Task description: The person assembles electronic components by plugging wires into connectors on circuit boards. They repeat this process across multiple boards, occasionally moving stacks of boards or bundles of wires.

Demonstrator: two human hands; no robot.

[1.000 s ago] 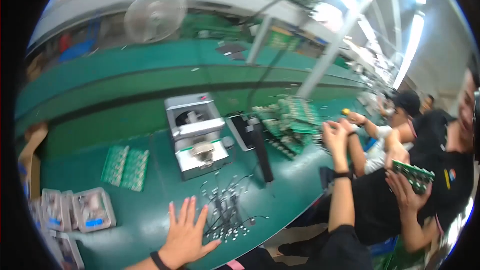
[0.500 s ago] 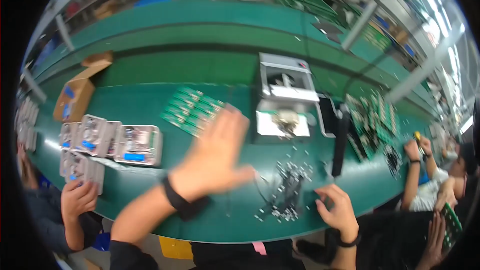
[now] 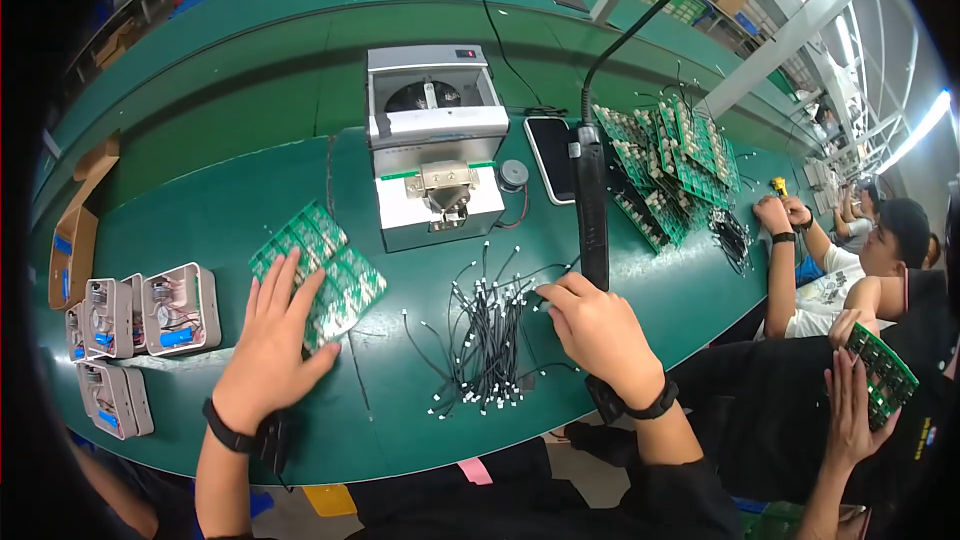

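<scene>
My left hand (image 3: 272, 358) lies with fingers spread over the lower left edge of a green circuit board panel (image 3: 345, 285) with small white parts. Right of it, a heap of short black cables (image 3: 488, 345) with white plugs is spread on the green bench. At the heap's upper right edge, my right hand (image 3: 602, 332) pinches one black cable (image 3: 548, 272), thumb and forefinger together beside a white plug. Both wrists wear black bands.
Behind the heap stands a grey machine (image 3: 437, 145). A black stick-shaped tool (image 3: 592, 215) hangs on a cord near a phone (image 3: 552, 158). Stacked circuit boards (image 3: 670, 165) lie at right; open device housings (image 3: 180, 308) sit at left. A co-worker's hands (image 3: 852, 390) hold a board.
The view has swung to the right. My left hand has come from the board panel's right side onto its lower left edge. My right hand has moved to the cable heap and closed on a cable.
</scene>
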